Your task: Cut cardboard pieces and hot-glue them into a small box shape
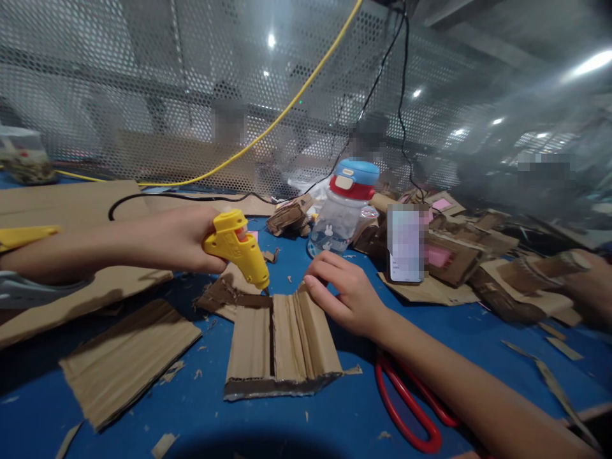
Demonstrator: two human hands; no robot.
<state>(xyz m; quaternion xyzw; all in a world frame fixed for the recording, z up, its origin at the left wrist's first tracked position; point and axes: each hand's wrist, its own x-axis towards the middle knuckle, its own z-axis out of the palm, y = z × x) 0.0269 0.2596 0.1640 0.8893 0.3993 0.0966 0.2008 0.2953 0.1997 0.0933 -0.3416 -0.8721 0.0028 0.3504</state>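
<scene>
Left hand: the left hand (184,239) gripped a yellow plastic glue gun (236,247), fingers wrapped round its handle.
Gun axis: slanted, nozzle down-right, at the folded corrugated cardboard piece (282,341) mid-table.
Right hand: the right hand (342,293) pressed curled fingers on that cardboard's far right edge.
Around: red-handled scissors (411,408) beneath the right forearm; clear bottle with blue lid (344,213) behind.

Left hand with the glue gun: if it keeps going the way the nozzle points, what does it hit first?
Probably the folded cardboard piece. The left hand aims the yellow glue gun down and rightward, nozzle just above its top edge, beside the right hand. Depth is uncertain.
</scene>
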